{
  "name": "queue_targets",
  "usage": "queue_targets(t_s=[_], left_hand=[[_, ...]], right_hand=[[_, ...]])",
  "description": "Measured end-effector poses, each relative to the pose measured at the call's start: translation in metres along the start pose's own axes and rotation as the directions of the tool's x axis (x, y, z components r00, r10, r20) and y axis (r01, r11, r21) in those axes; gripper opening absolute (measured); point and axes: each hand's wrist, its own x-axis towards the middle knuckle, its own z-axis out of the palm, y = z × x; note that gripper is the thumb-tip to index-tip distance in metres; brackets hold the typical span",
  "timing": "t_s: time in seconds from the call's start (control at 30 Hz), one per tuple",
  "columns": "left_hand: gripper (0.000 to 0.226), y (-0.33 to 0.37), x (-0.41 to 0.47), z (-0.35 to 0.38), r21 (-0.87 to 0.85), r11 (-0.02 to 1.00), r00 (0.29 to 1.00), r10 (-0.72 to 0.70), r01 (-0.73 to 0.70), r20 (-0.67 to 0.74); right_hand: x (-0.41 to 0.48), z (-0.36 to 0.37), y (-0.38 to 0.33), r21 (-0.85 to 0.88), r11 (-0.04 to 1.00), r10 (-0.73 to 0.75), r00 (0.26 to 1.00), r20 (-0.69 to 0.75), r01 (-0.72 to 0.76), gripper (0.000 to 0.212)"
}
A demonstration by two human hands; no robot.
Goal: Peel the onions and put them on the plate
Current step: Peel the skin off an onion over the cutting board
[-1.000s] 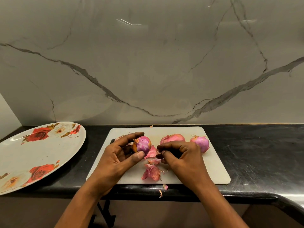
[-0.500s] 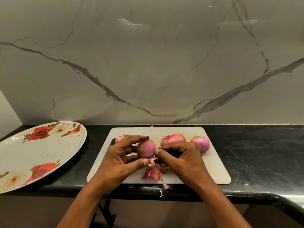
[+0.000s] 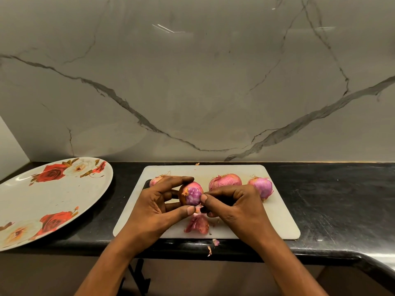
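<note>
Onion above cutting board: gripping with left hand thumb and fingers; curling right hand round dark object, thumb touching onion's right side.

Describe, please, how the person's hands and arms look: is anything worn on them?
The left hand and the right hand are bare: no gloves and no rings that can be seen. The left forearm and the right forearm are bare too, with no sleeve, watch or bracelet down to the picture's lower edge. The nails on the fingers look short and unpainted.
</note>
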Motion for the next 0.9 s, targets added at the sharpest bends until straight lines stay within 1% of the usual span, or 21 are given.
queue_targets(t_s=[0.33, 0.57, 0.9], left_hand=[[0.059, 0.0015, -0.0014, 0.0013, -0.032, 0.999, 1.0, 0.003, -0.003, 0.004], [0.061, 0.0003, -0.0005, 0.0019, 0.003, 1.0, 1.0, -0.001, 0.001, -0.03], [0.058, 0.0005, -0.0018, 0.0026, -0.007, 1.0, 1.0, -0.018, 0.018, -0.019]], right_hand=[[0.0003, -0.0007, 0.001, 0.016, 1.0, 0.023, 1.0, -0.015, -0.023, 0.013], [-0.0015, -0.0008, 0.0012, -0.017, 1.0, 0.001, 1.0, -0.027, -0.001, 0.009], [-0.0004, -0.0014, 0.0029, -0.056, 0.998, 0.019, 0.999, -0.042, -0.022, 0.006]])
